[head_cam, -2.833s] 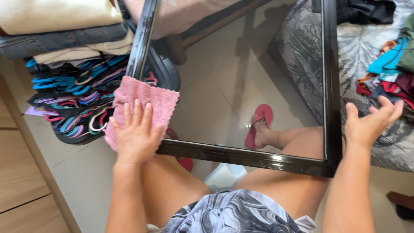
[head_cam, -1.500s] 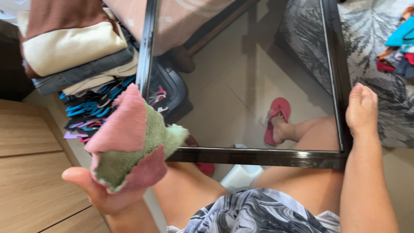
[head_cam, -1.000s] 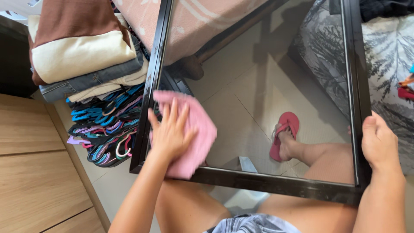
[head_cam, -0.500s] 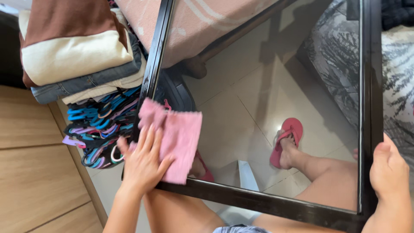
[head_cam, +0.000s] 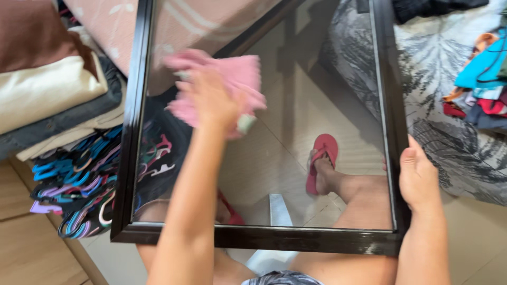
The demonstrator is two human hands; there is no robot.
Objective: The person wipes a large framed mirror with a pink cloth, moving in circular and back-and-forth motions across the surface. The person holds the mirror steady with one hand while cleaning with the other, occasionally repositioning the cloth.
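We hold a black-framed mirror point(head_cam: 132, 158) propped on our lap, tilted up and away from us, and we judge the wiping of its glass to be partway through: the pink cloth point(head_cam: 237, 79) lies on the upper middle of the glass, the lower panel reflects cleanly, and the bottom rail of the frame shows pale scuffs or dust near its right corner, so we judge the frame edge and the top of the glass as yet to be covered. The left hand point(head_cam: 211, 100) is extended well forward with the arm nearly straight, palm down, fingers spread flat over the cloth and pressing it to the glass; its grip is a flat press rather than a pinch, and motion blur hides the finger detail. The right hand point(head_cam: 420, 177) is clamped on the right rail of the frame near the lower corner, thumb on the front face and fingers wrapped behind, forearm running straight up from the bottom of the view. Left of the mirror lie a heap of coloured hangers point(head_cam: 74, 179) and folded clothes point(head_cam: 47, 89); loose garments point(head_cam: 483, 79) lie on the patterned bedspread point(head_cam: 454, 137) at right.
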